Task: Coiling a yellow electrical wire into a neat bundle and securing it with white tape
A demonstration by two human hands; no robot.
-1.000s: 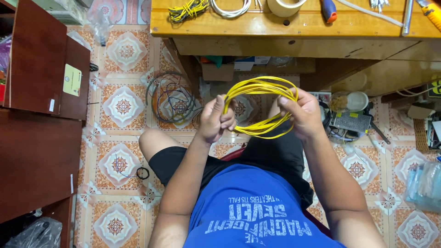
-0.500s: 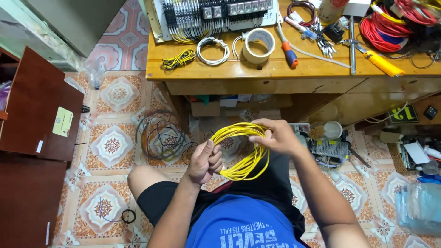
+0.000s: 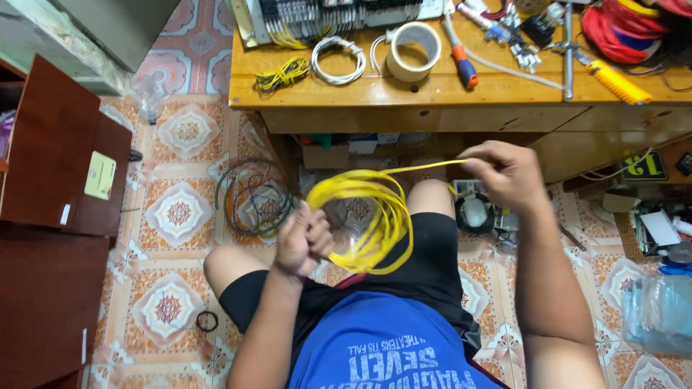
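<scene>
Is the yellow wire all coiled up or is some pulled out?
Partly uncoiled: left hand grips the yellow wire loops, right hand pulls one strand out straight.

This is a small electrical workshop set up in a tiled room, likely part of a home. A wooden workbench [image 3: 461, 90] carries a wiring panel with rows of terminals [image 3: 339, 16], a roll of tape [image 3: 413, 50], a screwdriver [image 3: 460, 59], small coils of white wire [image 3: 339, 59] and yellow wire [image 3: 282, 74], and red cable [image 3: 620, 29]. More cable loops [image 3: 252, 198] lie on the patterned floor tiles [image 3: 180, 212], with boxes and loose parts [image 3: 656, 227] under and beside the bench. A dark wooden cabinet [image 3: 50, 166] stands at one side.
</scene>
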